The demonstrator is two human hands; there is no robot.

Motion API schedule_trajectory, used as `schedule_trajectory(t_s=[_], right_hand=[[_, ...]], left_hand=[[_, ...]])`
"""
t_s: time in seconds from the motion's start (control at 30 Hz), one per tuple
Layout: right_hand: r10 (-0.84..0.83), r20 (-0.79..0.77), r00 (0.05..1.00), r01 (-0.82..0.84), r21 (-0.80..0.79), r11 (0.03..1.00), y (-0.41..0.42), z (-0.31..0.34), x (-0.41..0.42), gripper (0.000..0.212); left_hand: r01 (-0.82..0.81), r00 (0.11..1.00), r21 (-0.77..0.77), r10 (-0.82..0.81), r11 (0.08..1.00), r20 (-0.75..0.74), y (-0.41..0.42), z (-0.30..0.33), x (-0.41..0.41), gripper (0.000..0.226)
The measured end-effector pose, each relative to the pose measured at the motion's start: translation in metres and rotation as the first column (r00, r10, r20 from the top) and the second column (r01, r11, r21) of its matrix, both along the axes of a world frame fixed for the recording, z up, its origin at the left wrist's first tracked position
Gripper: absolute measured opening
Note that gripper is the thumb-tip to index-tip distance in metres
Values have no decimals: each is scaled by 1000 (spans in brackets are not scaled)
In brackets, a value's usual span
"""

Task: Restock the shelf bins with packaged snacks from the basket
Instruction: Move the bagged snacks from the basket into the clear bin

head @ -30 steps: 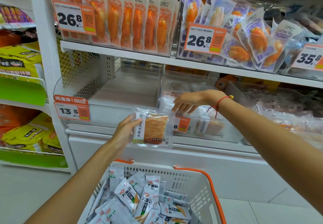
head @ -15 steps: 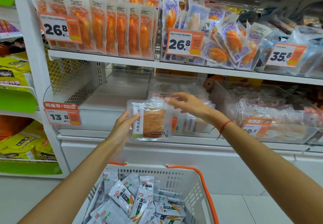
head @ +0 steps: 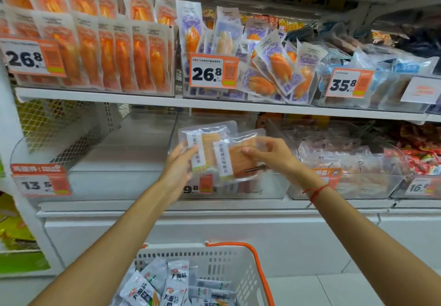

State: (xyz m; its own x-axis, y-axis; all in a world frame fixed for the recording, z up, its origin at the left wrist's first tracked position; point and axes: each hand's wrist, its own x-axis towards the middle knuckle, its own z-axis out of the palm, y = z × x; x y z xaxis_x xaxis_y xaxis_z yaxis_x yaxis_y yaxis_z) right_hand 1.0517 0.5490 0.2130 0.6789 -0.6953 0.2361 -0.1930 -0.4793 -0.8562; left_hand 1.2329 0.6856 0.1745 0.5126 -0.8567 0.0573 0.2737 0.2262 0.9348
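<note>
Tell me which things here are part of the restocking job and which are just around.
Job: two clear snack packs, left hand holding one, right hand the other; basket; middle clear bin.
Around: orange packs, purple packs, price tag.

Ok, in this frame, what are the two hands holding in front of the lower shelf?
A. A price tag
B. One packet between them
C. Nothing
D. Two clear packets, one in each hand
D: the left hand holds one clear packet and the right hand pinches a second packet overlapping it.
</note>
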Motion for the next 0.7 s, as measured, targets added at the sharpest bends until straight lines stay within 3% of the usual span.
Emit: schedule_trajectory(t_s=[0.07,0.17,0.33,0.5,0.7], right_hand=[[-57,115,992,59,-19,998,-11,2,-15,16],[-79,238,968,55,104,993,-30,-2,-36,24],[-66,148,987,42,159,986,-45,-14,-39,23],[-36,88,995,34,26,999,-42,-23,-31,18],[-60,228,972,65,-12,998,-41,-32,-25,18]], left_hand=[[-39,996,21,37,999,84,2,4,13,33],[-97,974,72,80,993,210,3,6,29,35],[-123,856,132,37,984,516,-3,11,37,38],[-143,794,74,70,987,603,-9,10,37,35],[-195,700,1,139,981,700,-7,4,43,29]])
